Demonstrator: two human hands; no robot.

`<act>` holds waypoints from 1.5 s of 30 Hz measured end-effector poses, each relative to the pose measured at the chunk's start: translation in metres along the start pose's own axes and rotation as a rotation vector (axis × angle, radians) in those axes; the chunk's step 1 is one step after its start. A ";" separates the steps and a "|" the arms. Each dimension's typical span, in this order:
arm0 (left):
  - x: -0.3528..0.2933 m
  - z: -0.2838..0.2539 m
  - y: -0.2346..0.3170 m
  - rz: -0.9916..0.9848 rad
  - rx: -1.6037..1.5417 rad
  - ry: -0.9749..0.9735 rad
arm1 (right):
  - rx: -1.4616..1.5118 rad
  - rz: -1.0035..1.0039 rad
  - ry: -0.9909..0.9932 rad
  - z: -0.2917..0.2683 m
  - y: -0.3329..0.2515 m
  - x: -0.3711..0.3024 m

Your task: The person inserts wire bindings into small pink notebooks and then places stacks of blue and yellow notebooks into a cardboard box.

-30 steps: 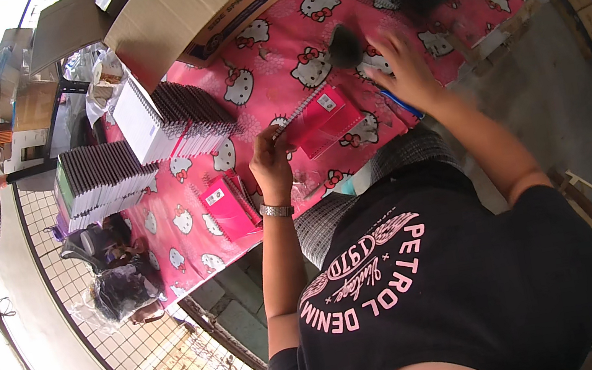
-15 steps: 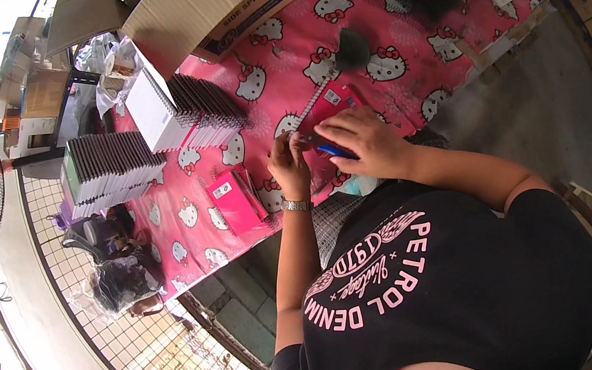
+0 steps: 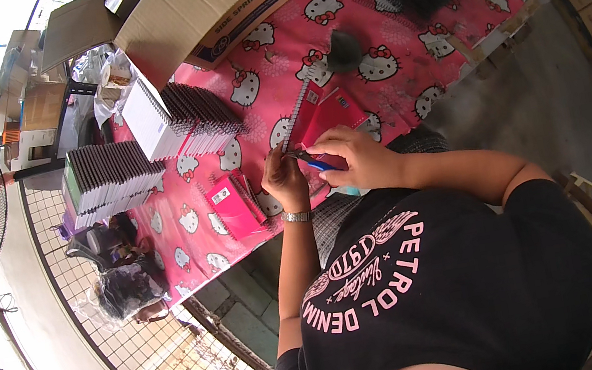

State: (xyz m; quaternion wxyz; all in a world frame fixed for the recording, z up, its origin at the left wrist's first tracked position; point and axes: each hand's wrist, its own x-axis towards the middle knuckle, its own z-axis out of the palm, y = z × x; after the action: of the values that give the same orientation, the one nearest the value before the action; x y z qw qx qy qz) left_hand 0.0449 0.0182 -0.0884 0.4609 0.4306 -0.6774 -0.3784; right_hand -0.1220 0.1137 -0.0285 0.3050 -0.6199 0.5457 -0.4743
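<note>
Red spiral-bound notebook [image 3: 327,114], both hands

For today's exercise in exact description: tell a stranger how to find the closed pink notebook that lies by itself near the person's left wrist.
Start at the table with the pink cartoon-cat cloth. Go to its near edge, just to the left of the person's left hand, the one with a wristwatch. There lies the pink notebook, closed and flat. Unlike the dark-covered notebooks in stacked rows further left, it lies alone and is bright pink with a small white label.

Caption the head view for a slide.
Left hand steadies a red notebook while right hand works blue-handled pliers at its spiral.
</note>
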 end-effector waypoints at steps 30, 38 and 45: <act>0.037 0.010 0.035 0.469 0.641 -0.426 | -0.926 0.134 0.440 -0.176 0.169 0.052; 0.008 0.053 0.029 0.636 0.738 -0.722 | -0.694 0.327 0.267 -0.179 0.158 0.065; 0.028 0.027 0.053 0.615 0.638 -0.741 | -0.243 0.038 0.234 -0.125 0.085 0.029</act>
State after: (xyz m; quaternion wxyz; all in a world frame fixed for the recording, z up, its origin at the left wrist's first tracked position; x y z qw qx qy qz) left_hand 0.0011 0.0129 -0.0399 0.1292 0.1702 -0.9683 -0.1297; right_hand -0.2715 0.0848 -0.0513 0.1710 -0.5825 0.6423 -0.4679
